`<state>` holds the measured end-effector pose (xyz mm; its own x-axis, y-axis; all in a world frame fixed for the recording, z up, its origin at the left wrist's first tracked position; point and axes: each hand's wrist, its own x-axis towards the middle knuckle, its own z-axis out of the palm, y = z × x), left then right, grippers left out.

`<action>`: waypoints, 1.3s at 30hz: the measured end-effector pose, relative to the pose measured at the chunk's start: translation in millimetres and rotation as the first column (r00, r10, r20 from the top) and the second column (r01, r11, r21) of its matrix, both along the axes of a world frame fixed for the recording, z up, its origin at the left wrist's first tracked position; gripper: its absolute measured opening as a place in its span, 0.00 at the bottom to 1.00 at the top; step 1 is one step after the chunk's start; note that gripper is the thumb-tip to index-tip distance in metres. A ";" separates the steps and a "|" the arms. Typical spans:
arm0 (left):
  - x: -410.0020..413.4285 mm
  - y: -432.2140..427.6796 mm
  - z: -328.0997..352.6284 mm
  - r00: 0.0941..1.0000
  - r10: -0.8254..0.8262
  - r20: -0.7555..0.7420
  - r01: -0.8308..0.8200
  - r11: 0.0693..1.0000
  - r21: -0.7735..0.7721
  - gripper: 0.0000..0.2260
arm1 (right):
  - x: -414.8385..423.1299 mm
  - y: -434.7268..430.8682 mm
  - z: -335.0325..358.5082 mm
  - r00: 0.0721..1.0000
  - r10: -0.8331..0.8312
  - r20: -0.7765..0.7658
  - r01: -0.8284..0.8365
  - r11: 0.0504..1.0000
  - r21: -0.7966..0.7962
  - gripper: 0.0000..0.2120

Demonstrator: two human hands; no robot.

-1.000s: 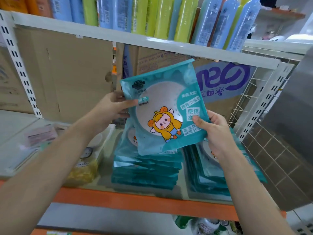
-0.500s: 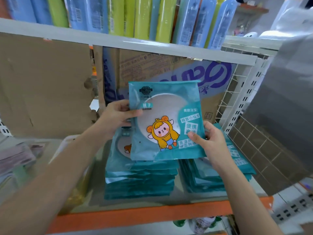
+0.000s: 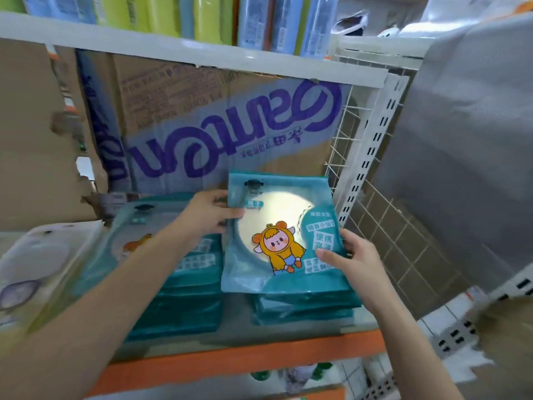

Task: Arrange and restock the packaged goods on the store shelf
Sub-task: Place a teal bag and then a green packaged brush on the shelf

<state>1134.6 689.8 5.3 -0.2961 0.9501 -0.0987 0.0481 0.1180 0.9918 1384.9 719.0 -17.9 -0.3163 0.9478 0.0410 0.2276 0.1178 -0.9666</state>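
Head view: we lower the teal mirror packet [image 3: 282, 235] onto the right stack [image 3: 305, 307].
A second ago we held it raised over the left stack [image 3: 178, 284]; now it lies nearly flat on the right one, on the shelf [image 3: 230, 362]. Our left hand [image 3: 210, 217] pinches its left edge and our right hand [image 3: 357, 261] its lower right side, each grip holding the packet. We judge only squaring and letting go remain.

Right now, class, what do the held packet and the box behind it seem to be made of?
Packet: probably glossy plastic film, judging by its sheen and sealed edges. Box: apparently matt brown cardboard, with purple print on a dull face.
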 end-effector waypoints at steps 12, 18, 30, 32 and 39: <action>56.3 25.7 -22.1 0.972 0.181 -0.149 -0.187 0.982 -0.028 0.19 | 49.0 48.1 -16.9 0.984 0.096 0.150 -0.092 0.995 -0.037 0.10; 61.8 33.7 -30.9 0.952 0.218 -0.216 -0.236 0.970 -0.060 0.21 | 58.5 53.5 -17.3 0.959 0.087 0.270 -0.101 0.994 0.040 0.27; 69.6 35.2 -37.5 0.925 0.269 -0.270 -0.292 0.955 -0.048 0.21 | 64.4 56.6 -25.8 0.937 0.069 0.341 -0.104 0.991 0.085 0.28; 71.5 33.2 -38.0 0.921 0.276 -0.275 -0.297 0.954 -0.039 0.19 | 64.5 56.1 -26.8 0.943 0.068 0.325 -0.097 0.993 0.074 0.29; 89.5 26.7 -36.8 0.952 0.285 -0.110 -0.289 0.957 -0.017 0.15 | 61.2 63.4 -26.9 0.969 0.050 0.244 -0.053 0.999 0.009 0.33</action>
<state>1224.1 716.6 -31.6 -0.5660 0.8204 -0.0814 0.1117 0.1741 0.9784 1446.1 782.4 -44.8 -0.3668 0.9299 -0.0291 0.4489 0.1495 -0.8810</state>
